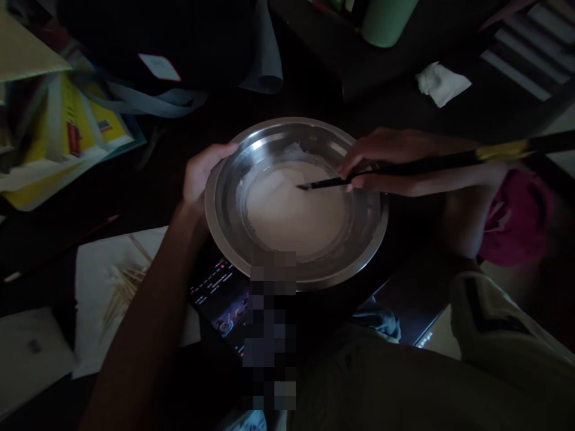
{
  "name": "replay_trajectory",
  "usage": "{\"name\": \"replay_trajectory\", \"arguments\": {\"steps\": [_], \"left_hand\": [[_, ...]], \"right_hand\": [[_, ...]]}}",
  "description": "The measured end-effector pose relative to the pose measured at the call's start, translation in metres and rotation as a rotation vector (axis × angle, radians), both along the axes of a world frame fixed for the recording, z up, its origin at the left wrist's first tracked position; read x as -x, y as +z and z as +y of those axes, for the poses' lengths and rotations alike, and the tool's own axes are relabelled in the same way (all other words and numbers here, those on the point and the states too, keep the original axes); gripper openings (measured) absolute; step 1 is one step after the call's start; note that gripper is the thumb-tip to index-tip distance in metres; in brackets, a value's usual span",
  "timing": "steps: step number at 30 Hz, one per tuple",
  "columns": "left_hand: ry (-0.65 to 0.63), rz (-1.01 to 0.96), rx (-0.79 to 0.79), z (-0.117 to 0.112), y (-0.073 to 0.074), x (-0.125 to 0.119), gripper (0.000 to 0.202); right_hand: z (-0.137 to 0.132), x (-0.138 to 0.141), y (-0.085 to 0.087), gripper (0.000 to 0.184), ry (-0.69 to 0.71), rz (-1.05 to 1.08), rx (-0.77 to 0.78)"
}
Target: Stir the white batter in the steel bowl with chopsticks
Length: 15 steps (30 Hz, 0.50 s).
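Note:
A wide steel bowl (220,221) holds a pale, smooth liquid (291,209). My left hand (202,170) grips its left rim, fingers behind the wall and thumb on the edge. In my right hand (381,158), over the bowl's right side, is a long black brush (422,166), pinched between thumb and fingers. Its thin dark tip points left and meets the surface of the liquid or hovers just above it; which of these, I cannot tell. Yellow wrapping shows far up the handle. Pale residue clings to the inner wall.
Below the bowl's left side lies a lit phone (224,305), partly blurred out. Thin wooden sticks (126,290) rest on white paper (90,269). Yellow books (67,126) and a dark bag (157,36) stand behind. Crumpled tissue (442,84) and a green cup (389,21) are at back right.

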<state>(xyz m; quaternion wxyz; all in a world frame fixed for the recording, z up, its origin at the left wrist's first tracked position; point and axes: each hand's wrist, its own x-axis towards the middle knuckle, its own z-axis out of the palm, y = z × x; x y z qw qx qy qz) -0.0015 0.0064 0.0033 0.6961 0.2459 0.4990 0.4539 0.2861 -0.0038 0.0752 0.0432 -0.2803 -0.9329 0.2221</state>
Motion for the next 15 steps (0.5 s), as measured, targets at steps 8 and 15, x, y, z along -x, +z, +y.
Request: {"name": "replay_trajectory", "arguments": {"steps": [8,15], "left_hand": [[-0.057,-0.038,-0.041,0.001,0.002,-0.002,0.03],[-0.003,0.026,0.008,0.0,0.006,-0.001,0.038]], "right_hand": [[-0.004,0.012,-0.012,0.027,0.222,0.077,0.064],[-0.003,-0.005,0.009,0.023,0.148,-0.021,0.031]]}}
